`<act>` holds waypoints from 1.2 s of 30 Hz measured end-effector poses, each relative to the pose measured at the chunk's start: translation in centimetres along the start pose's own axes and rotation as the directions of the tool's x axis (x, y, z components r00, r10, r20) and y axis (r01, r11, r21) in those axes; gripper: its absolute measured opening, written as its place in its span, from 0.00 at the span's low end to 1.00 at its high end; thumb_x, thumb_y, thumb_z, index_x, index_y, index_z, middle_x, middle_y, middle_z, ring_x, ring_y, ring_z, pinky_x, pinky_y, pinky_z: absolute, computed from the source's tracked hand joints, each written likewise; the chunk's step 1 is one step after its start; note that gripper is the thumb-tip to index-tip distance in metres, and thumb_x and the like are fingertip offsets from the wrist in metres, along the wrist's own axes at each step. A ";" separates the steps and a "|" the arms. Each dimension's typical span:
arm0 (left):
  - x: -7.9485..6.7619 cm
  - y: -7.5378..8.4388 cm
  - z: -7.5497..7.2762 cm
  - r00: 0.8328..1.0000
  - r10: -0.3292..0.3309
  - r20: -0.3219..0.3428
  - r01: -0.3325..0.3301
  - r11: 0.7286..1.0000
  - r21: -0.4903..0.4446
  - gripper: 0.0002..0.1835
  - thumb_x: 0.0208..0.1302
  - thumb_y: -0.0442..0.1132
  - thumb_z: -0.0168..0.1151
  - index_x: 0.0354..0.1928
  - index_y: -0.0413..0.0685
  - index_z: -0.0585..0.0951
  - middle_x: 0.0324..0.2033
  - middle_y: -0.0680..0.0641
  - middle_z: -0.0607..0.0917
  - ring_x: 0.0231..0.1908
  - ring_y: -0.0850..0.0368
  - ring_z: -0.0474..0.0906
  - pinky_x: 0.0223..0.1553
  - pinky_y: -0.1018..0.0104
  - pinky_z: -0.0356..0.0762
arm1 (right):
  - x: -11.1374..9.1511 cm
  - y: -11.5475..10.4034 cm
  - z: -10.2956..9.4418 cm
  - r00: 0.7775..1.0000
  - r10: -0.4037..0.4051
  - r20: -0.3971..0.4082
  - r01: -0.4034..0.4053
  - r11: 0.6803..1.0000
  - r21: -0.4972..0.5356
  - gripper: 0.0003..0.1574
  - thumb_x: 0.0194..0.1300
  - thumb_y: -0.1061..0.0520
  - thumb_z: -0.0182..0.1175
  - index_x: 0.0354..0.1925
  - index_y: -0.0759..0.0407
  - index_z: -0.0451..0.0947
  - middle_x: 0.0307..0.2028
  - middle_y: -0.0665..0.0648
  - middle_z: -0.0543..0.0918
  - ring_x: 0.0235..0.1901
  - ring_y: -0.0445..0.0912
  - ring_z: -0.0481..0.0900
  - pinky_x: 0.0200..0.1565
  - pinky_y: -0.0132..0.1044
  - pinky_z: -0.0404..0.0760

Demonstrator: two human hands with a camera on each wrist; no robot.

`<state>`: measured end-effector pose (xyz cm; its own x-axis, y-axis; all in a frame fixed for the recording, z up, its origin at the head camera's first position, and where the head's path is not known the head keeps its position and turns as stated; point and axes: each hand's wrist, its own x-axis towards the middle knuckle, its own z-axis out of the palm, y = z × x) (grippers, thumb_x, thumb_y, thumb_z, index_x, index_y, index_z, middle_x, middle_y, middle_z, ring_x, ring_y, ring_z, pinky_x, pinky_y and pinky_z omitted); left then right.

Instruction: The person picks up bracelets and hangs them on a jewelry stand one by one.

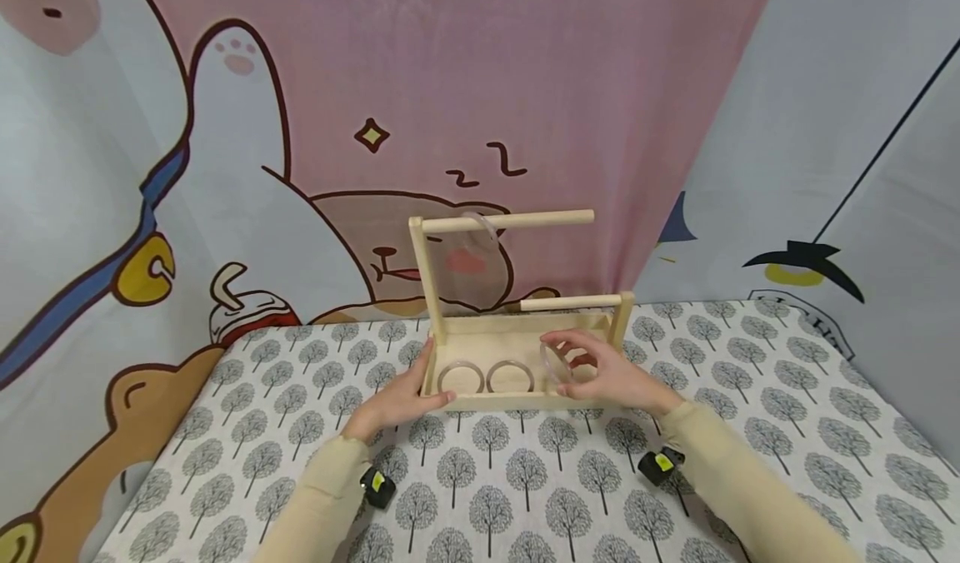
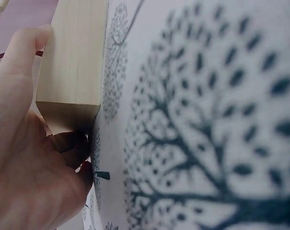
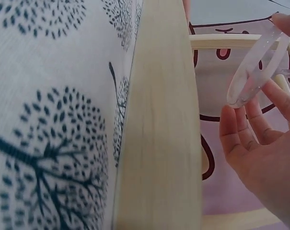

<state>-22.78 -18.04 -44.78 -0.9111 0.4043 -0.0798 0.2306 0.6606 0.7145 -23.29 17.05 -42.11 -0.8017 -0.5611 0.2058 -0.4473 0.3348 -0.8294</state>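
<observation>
My left hand grips the left end of a wooden bangle stand, thumb along the front wall. In the left wrist view its other fingers curl at the end of the wooden base. With thumb and fingers my right hand holds a clear, pale bangle tilted over the right part of the tray. Two similar bangles, a left one and a middle one, are in the tray, side by side. Another bangle hangs on the upper rod.
A shorter lower rod juts leftward from the stand's right post. The tall left post carries the upper rod. A tree-print cloth covers the table; a cartoon curtain hangs close behind the stand.
</observation>
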 end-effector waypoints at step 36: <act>0.1 -0.2 0.0 1.000 -0.009 0.001 0.009 1.000 -0.016 0.55 0.63 0.55 0.62 0.76 0.48 0.34 0.69 0.30 0.58 0.59 0.33 0.68 0.58 0.33 0.63 | -1.5 -3.5 -3.0 0.993 -0.116 -0.013 0.116 0.993 0.003 0.44 0.56 0.66 0.67 0.69 0.59 0.63 0.58 0.62 0.69 0.51 0.55 0.73 0.51 0.41 0.80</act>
<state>-22.88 -18.17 -44.97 -0.9130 0.3985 -0.0870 0.2166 0.6545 0.7244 -21.68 18.97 -37.93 -0.7496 -0.5861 0.3076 -0.5363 0.2655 -0.8012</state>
